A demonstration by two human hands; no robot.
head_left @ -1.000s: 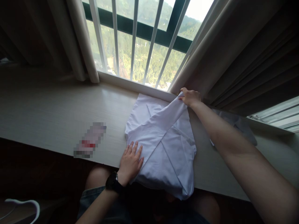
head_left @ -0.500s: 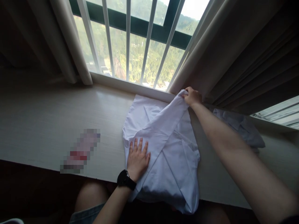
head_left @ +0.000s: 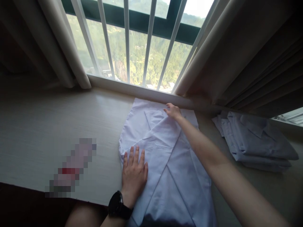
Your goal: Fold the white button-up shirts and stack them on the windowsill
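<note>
A white shirt (head_left: 156,143) lies spread before me, with a sleeve folded diagonally across it and its near end running down past the table's front edge. My left hand (head_left: 134,171) rests flat on the left part of the shirt, fingers stretched and spread, a black watch (head_left: 115,204) at the wrist. Toward the far edge of the cloth, my right hand (head_left: 173,111) touches the shirt with its fingers slightly bent and the thumb apart. No cloth shows pinched in it.
On the right sits a stack of folded white shirts (head_left: 257,142). A blurred-out item (head_left: 73,167) lies on the pale table (head_left: 101,116) to the left. Behind are a barred window (head_left: 137,53) and grey curtains (head_left: 208,50).
My right hand has moved left and let go of the sleeve part it held up at the upper right, which now lies down on the shirt. My left hand stays flat on the cloth.
</note>
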